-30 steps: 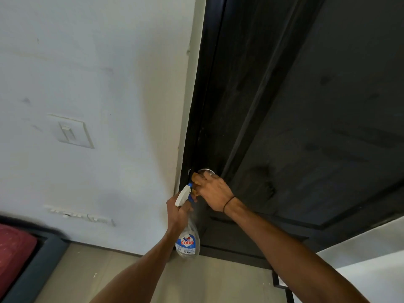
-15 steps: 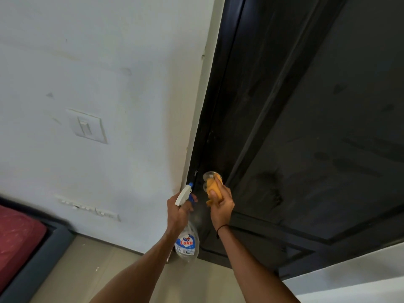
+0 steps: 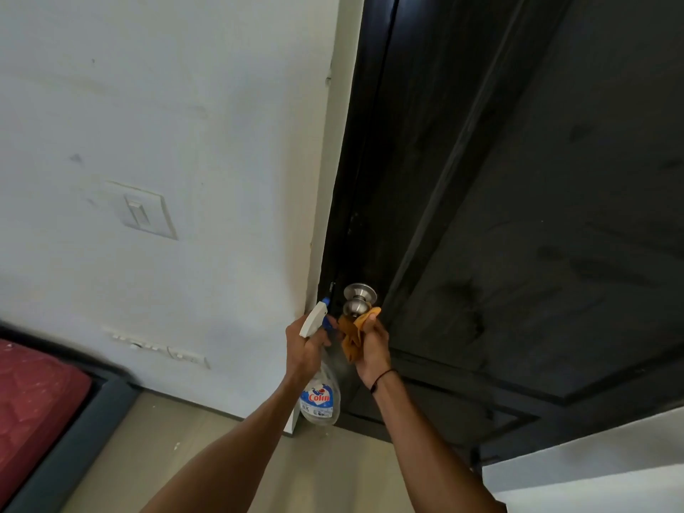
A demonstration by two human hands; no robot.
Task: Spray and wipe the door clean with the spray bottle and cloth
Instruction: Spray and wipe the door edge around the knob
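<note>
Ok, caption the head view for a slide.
Left hand holds the spray bottle; right hand holds the cloth under the door knob.

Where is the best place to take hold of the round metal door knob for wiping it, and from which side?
Cup the cloth around the door knob at its rounded head, coming from below, where the right hand already is. The head sticks out from the door on a narrow neck, so fingers can likely wrap it.

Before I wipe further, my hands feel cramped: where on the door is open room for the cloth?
Free: the wide dark panel right of the knob. Crowded: around the knob, where bottle and cloth meet.
</note>
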